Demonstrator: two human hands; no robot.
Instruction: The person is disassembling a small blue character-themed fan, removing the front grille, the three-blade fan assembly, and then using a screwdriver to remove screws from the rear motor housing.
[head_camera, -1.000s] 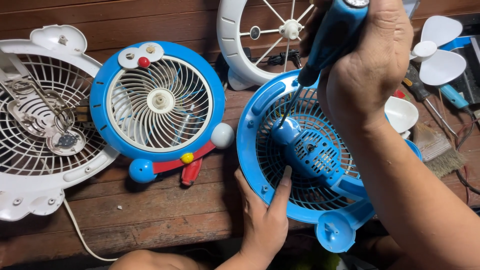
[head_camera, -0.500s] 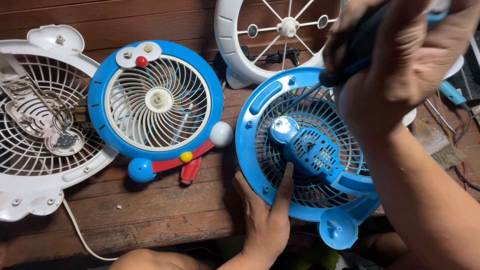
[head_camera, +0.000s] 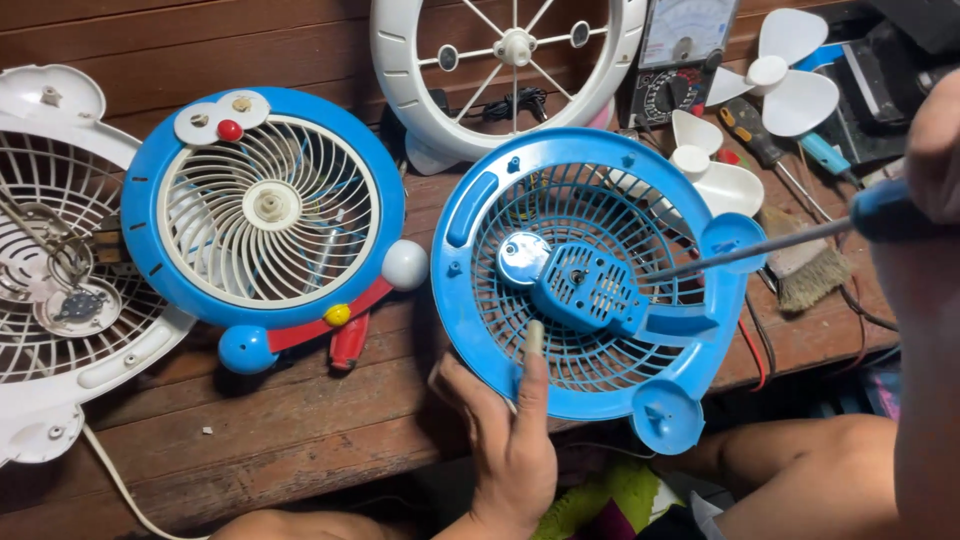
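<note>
Nearest the camera, the left hand (head_camera: 510, 440) steadies the round blue plastic fan rear guard (head_camera: 590, 275) at its lower rim, thumb and one finger laid up over the grille, a loose steadying grip rather than a full clasp. This guard lies face-down on the worn brown wooden desk (head_camera: 290, 420), right of centre, with its blue vented motor housing (head_camera: 585, 290) uppermost and a small shiny metal disc (head_camera: 523, 257) just beside that housing.

From the right edge, the right hand (head_camera: 925, 190) is closed around the blue handle of a long-shafted screwdriver (head_camera: 760, 245), whose tip reaches in toward the housing; whether it sits in a screw is too fine to tell. By the look of it, the work in hand is on the housing's fastenings, and the next move calls for seating the tip squarely while the other hand keeps the guard from turning.

Left of it lies a blue-and-white round cartoon-faced fan front (head_camera: 265, 215), with a white ball and red trim at its lower edge. Further left is a large white fan grille (head_camera: 60, 290).

At the back, a white spoked guard ring (head_camera: 510, 60) leans against the wall, next to a dark analogue meter with a pale dial face (head_camera: 680, 60), and white fan blades (head_camera: 790, 70) lie near assorted hand tools. No packages or signs show.
</note>
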